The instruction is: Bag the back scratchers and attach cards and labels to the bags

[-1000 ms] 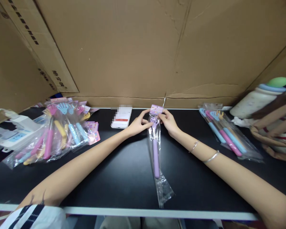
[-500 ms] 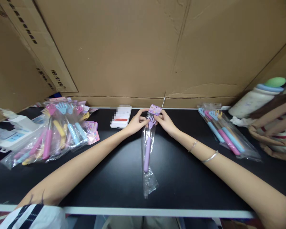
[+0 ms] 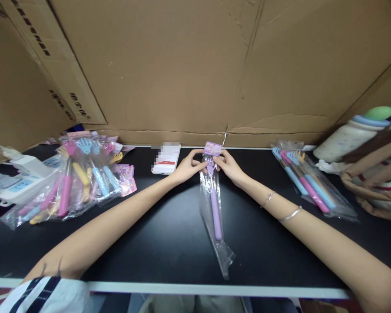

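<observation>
a bagged purple back scratcher [image 3: 216,213] is located at the centre of the black table [image 3: 150,243] — hand-shaped head far, handle near. its clear bag [image 3: 226,258] runs past the handle toward the near edge; contact with the tabletop cannot be told.

the left hand [image 3: 187,168] grasps the left side of the bag's far end, thumb in front, beside the purple head. the right hand [image 3: 231,168] pinches the right side likewise. the printed header card [image 3: 213,148] stands between the hands; fingertips behind it are hidden.

change noted: the near end of the bag has swung from left to right, while both grasps remain at the far end. this suggests adjustment of the angle only — the item appears neither released nor transferred.

adjacent items: a phone [image 3: 165,158] lies just left of the left hand. farther left is a pile of bagged scratchers [image 3: 65,195], beside a power strip [image 3: 18,187]. at right lies a second bagged group [image 3: 314,194], with a bottle [image 3: 345,139] beyond it.
</observation>
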`<state>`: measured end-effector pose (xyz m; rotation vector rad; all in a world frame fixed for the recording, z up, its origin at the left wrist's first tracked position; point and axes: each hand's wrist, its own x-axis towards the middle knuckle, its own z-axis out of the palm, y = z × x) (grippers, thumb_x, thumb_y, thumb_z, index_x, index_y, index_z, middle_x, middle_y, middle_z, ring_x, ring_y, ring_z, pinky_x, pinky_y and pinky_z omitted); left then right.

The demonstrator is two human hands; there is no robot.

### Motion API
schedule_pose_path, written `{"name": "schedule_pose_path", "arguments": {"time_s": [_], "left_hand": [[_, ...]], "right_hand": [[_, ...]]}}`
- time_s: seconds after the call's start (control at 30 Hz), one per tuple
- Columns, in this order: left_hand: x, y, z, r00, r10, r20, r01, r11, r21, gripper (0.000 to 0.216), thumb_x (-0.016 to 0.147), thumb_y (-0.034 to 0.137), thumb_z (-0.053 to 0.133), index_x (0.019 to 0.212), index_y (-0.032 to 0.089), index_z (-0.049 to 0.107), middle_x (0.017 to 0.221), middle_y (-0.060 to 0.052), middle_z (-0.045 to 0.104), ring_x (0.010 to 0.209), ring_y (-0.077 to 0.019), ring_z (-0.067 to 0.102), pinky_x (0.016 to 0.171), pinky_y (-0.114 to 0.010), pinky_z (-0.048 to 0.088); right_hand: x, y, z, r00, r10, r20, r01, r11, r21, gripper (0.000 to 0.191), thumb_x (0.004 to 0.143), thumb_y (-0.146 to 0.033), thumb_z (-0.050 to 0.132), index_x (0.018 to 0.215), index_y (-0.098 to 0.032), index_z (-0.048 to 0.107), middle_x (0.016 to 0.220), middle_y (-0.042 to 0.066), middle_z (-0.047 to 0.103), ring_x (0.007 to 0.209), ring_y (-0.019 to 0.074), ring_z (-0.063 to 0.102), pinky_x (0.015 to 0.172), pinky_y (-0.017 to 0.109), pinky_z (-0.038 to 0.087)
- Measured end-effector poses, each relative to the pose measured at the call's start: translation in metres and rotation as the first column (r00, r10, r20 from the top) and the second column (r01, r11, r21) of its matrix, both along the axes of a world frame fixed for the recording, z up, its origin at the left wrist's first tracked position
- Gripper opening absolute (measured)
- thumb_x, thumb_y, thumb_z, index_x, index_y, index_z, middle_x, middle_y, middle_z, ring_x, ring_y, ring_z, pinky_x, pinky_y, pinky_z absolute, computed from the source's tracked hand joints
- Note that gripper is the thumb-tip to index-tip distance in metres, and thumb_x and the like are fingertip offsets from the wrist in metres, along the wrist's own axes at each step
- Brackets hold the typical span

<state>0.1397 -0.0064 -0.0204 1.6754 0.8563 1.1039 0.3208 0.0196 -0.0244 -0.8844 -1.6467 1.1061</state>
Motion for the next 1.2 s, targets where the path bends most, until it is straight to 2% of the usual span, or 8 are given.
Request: {"name": "schedule_pose_path", "arguments": {"time_s": [0.23, 0.47, 0.57, 0.67, 0.8, 0.9, 1.03, 1.2], "left_hand": [[0.000, 0.003, -0.001, 0.999, -0.017, 0.044, 0.018, 0.999, -0.028, 0.052, 0.081, 0.027, 0.061, 0.126, 0.013, 0.039, 0.062, 0.002, 0.064, 0.058, -0.0095, 0.060, 0.062, -0.021, 0.046], [-0.001, -0.002, 0.001, 0.982, 0.063, -0.177, -0.051, 0.996, 0.074, 0.050, 0.082, 0.031, 0.059, 0.125, 0.016, 0.039, 0.061, 0.003, 0.063, 0.062, -0.0113, 0.062, 0.066, -0.023, 0.047], [-0.002, -0.005, 0.002, 0.921, 0.191, -0.339, -0.143, 0.977, 0.161, 0.046, 0.082, 0.039, 0.057, 0.121, 0.019, 0.043, 0.061, 0.005, 0.063, 0.061, -0.0121, 0.061, 0.065, -0.023, 0.045], [-0.001, -0.007, 0.005, 0.809, 0.328, -0.488, -0.232, 0.941, 0.247, 0.043, 0.081, 0.041, 0.056, 0.118, 0.021, 0.045, 0.066, 0.005, 0.065, 0.065, -0.0142, 0.062, 0.061, -0.023, 0.043], [0.003, -0.011, 0.009, 0.668, 0.416, -0.617, -0.278, 0.909, 0.312, 0.042, 0.082, 0.041, 0.053, 0.119, 0.023, 0.045, 0.075, 0.005, 0.068, 0.073, -0.0160, 0.064, 0.061, -0.024, 0.041], [0.005, -0.013, 0.010, 0.621, 0.444, -0.646, -0.301, 0.896, 0.326, 0.043, 0.082, 0.040, 0.053, 0.121, 0.025, 0.043, 0.075, 0.005, 0.068, 0.075, -0.0167, 0.064, 0.061, -0.024, 0.041], [0.004, -0.015, 0.011, 0.638, 0.471, -0.609, -0.338, 0.882, 0.328, 0.050, 0.080, 0.040, 0.056, 0.124, 0.025, 0.040, 0.075, 0.004, 0.068, 0.077, -0.0187, 0.064, 0.059, -0.025, 0.040], [0.002, -0.015, 0.010, 0.700, 0.466, -0.542, -0.351, 0.884, 0.308, 0.059, 0.076, 0.037, 0.061, 0.129, 0.024, 0.036, 0.078, 0.003, 0.069, 0.078, -0.0185, 0.064, 0.061, -0.025, 0.040]], "right_hand": [[-0.001, 0.001, 0.001, 0.998, -0.028, 0.061, 0.029, 0.999, -0.016, 0.033, 0.077, -0.043, 0.060, 0.092, -0.020, 0.042, 0.057, -0.007, 0.052, 0.048, 0.0088, 0.044, 0.048, 0.024, 0.035], [-0.001, 0.004, -0.004, 0.991, 0.030, 0.127, -0.037, 0.998, 0.050, 0.027, 0.080, -0.041, 0.055, 0.095, -0.022, 0.045, 0.064, -0.004, 0.057, 0.055, 0.0118, 0.054, 0.053, 0.026, 0.042], [-0.002, 0.003, -0.007, 0.981, -0.009, 0.192, -0.012, 0.994, 0.106, 0.022, 0.083, -0.036, 0.052, 0.099, -0.022, 0.045, 0.077, 0.000, 0.064, 0.070, 0.0158, 0.062, 0.065, 0.030, 0.047], [-0.002, 0.000, -0.006, 0.945, -0.096, 0.314, 0.037, 0.981, 0.189, 0.022, 0.083, -0.033, 0.051, 0.100, -0.022, 0.047, 0.087, 0.003, 0.065, 0.082, 0.0188, 0.063, 0.074, 0.034, 0.048], [0.000, 0.000, -0.005, 0.838, -0.313, 0.448, 0.188, 0.935, 0.302, 0.021, 0.081, -0.037, 0.052, 0.095, -0.022, 0.048, 0.078, 0.002, 0.063, 0.077, 0.0204, 0.059, 0.070, 0.035, 0.046], [0.002, 0.003, -0.007, 0.804, -0.389, 0.451, 0.251, 0.908, 0.335, 0.021, 0.080, -0.037, 0.054, 0.093, -0.022, 0.046, 0.072, 0.000, 0.061, 0.075, 0.0200, 0.056, 0.072, 0.036, 0.044], [0.002, 0.006, -0.011, 0.821, -0.384, 0.422, 0.259, 0.910, 0.324, 0.021, 0.075, -0.028, 0.056, 0.091, -0.023, 0.043, 0.071, -0.002, 0.060, 0.072, 0.0181, 0.054, 0.074, 0.036, 0.043], [0.002, 0.008, -0.012, 0.893, -0.316, 0.319, 0.222, 0.928, 0.299, 0.028, 0.072, -0.029, 0.060, 0.091, -0.024, 0.041, 0.074, -0.002, 0.060, 0.077, 0.0177, 0.056, 0.079, 0.036, 0.043]]}}
